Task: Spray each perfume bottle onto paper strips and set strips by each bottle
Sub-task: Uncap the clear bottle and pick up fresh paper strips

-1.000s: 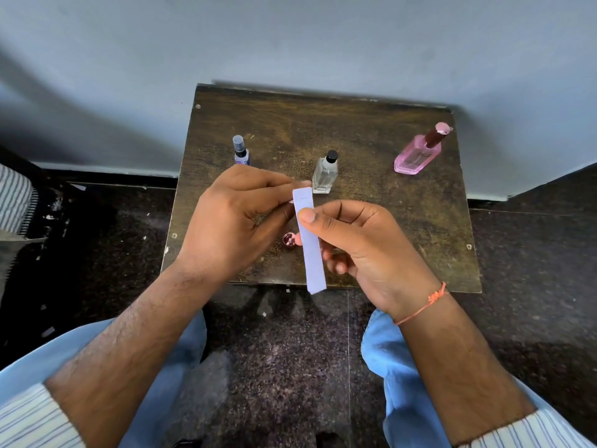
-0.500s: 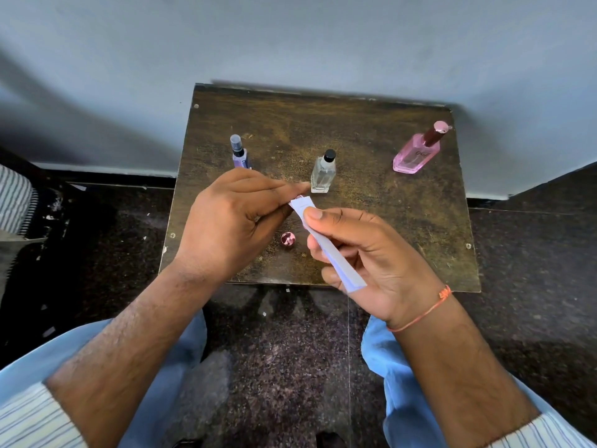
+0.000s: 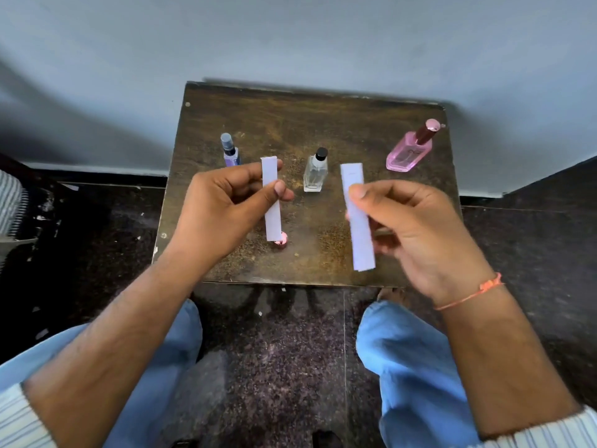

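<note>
Three perfume bottles stand on a small dark wooden table (image 3: 355, 130): a slim purple bottle (image 3: 230, 151) at the left, a clear bottle with a black cap (image 3: 316, 171) in the middle, a pink bottle with a maroon cap (image 3: 411, 148) at the right. My left hand (image 3: 223, 211) pinches one white paper strip (image 3: 271, 202) upright, just right of the purple bottle. My right hand (image 3: 416, 227) holds a second white strip (image 3: 357, 218), perhaps more than one layer, to the right of the clear bottle. Both hands hover above the table.
A small pink round cap (image 3: 280, 242) lies on the table below the left strip. A pale wall rises right behind the table. Dark speckled floor surrounds it; my knees in blue trousers (image 3: 410, 357) are below the front edge. A striped object (image 3: 9, 205) sits at far left.
The hands held the strips together at the centre; they have now pulled apart, the left hand taking one strip leftward and the right hand carrying the other rightward.
</note>
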{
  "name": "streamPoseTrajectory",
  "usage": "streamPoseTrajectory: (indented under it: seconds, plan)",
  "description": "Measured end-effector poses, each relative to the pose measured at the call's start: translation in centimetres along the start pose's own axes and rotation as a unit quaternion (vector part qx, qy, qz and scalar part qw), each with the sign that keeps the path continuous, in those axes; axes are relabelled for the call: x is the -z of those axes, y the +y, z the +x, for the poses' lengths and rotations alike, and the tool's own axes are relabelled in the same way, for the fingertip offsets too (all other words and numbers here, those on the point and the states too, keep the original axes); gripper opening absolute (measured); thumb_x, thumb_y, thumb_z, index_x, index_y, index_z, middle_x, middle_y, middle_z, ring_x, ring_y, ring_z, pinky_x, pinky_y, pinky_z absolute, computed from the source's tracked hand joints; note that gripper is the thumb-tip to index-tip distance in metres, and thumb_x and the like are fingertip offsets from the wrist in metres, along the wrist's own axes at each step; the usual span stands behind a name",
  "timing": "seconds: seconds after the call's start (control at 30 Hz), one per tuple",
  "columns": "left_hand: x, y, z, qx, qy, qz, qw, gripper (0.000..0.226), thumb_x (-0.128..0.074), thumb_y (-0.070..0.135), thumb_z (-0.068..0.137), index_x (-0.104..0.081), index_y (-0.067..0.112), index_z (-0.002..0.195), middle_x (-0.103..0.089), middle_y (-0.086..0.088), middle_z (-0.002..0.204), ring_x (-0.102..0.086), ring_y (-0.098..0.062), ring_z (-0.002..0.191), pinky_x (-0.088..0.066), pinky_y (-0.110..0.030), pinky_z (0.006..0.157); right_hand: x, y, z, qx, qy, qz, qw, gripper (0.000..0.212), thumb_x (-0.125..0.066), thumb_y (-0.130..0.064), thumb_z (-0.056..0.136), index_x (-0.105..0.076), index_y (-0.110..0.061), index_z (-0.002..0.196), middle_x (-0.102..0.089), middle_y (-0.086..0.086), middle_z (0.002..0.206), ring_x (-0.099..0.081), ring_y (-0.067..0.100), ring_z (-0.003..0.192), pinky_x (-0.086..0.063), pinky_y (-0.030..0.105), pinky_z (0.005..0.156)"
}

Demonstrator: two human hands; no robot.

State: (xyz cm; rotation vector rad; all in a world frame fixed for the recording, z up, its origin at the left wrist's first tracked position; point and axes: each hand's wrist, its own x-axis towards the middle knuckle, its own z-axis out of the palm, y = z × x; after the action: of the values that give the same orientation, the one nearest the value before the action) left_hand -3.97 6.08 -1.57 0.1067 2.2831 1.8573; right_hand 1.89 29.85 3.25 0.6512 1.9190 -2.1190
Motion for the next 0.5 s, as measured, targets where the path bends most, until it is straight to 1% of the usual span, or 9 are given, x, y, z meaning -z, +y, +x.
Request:
streamPoseTrajectory:
  seconds: [0.07,0.1,0.17,0.2,0.23,0.27,0.33,0.4,0.5]
  plan:
    - [0.1,0.5,0.0,0.032,-0.011,-0.046,0.998,0.036,-0.076,0.019,0.096,-0.073,0.017,0.131,-0.086,0.004,0.095,-0.082,-0.013,0.089,-0.063,-0.024,0.069,2.2,0.4,0.9,0.014,0.081,-0.046,0.996,0.007,-0.087,-0.027,0.086,-0.085,-0.022,0.081,-0.078,0.013,0.087,-0.06,0.024,0.071,-0.04,0.029,0.058]
    - [0.1,0.7,-0.1,0.039,-0.017,-0.058,0.997,0.037,-0.075,0.016,0.097,-0.072,0.018,0.134,-0.086,0.003,0.095,-0.081,-0.01,0.086,-0.061,-0.021,0.066,3.5,0.8,1.4,0.024,0.116,-0.091,0.989,0.008,-0.085,-0.024,0.092,-0.084,-0.023,0.084,-0.077,0.016,0.088,-0.059,0.024,0.07,-0.042,0.028,0.053]
    - [0.1,1.0,-0.2,0.049,-0.028,-0.066,0.996,0.039,-0.074,0.014,0.098,-0.07,0.024,0.136,-0.086,0.0,0.095,-0.081,-0.012,0.084,-0.064,-0.026,0.067,6.0,1.8,2.5,0.048,0.172,-0.189,0.965,0.007,-0.081,-0.025,0.097,-0.083,-0.028,0.091,-0.081,0.014,0.094,-0.063,0.02,0.071,-0.053,0.03,0.051]
    - [0.0,1.1,-0.2,0.057,-0.033,-0.071,0.995,0.041,-0.073,0.014,0.099,-0.069,0.027,0.137,-0.086,-0.001,0.096,-0.081,-0.014,0.084,-0.066,-0.031,0.071,7.1,2.2,2.9,0.055,0.195,-0.234,0.951,0.003,-0.082,-0.03,0.096,-0.084,-0.029,0.095,-0.083,0.007,0.097,-0.067,0.017,0.075,-0.062,0.036,0.061]
    - [0.1,1.1,-0.2,0.065,-0.038,-0.079,0.994,0.042,-0.073,0.013,0.099,-0.068,0.029,0.137,-0.086,-0.002,0.096,-0.081,-0.014,0.084,-0.066,-0.032,0.072,8.0,2.7,3.2,0.057,0.213,-0.275,0.936,0.01,-0.082,-0.036,0.093,-0.085,-0.029,0.099,-0.083,-0.001,0.097,-0.071,0.015,0.082,-0.067,0.044,0.076]
    - [0.1,1.0,-0.2,0.071,-0.042,-0.086,0.993,0.043,-0.073,0.013,0.099,-0.068,0.029,0.138,-0.086,-0.003,0.097,-0.081,-0.014,0.083,-0.067,-0.031,0.071,8.6,3.0,3.4,0.055,0.229,-0.303,0.923,0.018,-0.081,-0.04,0.091,-0.086,-0.028,0.104,-0.082,-0.008,0.097,-0.074,0.014,0.089,-0.066,0.05,0.089]
    - [0.0,1.1,-0.3,0.076,-0.052,-0.083,0.992,0.044,-0.073,0.015,0.098,-0.068,0.028,0.14,-0.086,-0.004,0.098,-0.081,-0.015,0.083,-0.066,-0.03,0.066,9.2,3.2,3.5,0.053,0.253,-0.333,0.907,0.022,-0.083,-0.036,0.093,-0.086,-0.024,0.11,-0.08,-0.008,0.098,-0.075,0.018,0.099,-0.062,0.051,0.101]
    - [0.1,1.0,-0.4,0.08,-0.059,-0.081,0.992,0.046,-0.074,0.022,0.094,-0.068,0.027,0.14,-0.086,-0.006,0.1,-0.081,-0.019,0.088,-0.07,-0.042,0.071,9.5,3.2,3.6,0.048,0.264,-0.357,0.895,0.021,-0.083,-0.031,0.094,-0.085,-0.021,0.113,-0.078,-0.004,0.099,-0.076,0.023,0.103,-0.061,0.049,0.103]
    - [0.4,0.9,-0.4,0.094,-0.059,-0.082,0.99,0.043,-0.071,0.024,0.097,-0.069,0.023,0.14,-0.085,-0.008,0.104,-0.082,-0.023,0.09,-0.068,-0.057,0.082,9.7,3.3,3.6,0.032,0.275,-0.375,0.885,0.022,-0.086,-0.034,0.09,-0.084,-0.025,0.11,-0.079,-0.006,0.094,-0.078,0.026,0.099,-0.064,0.055,0.095]
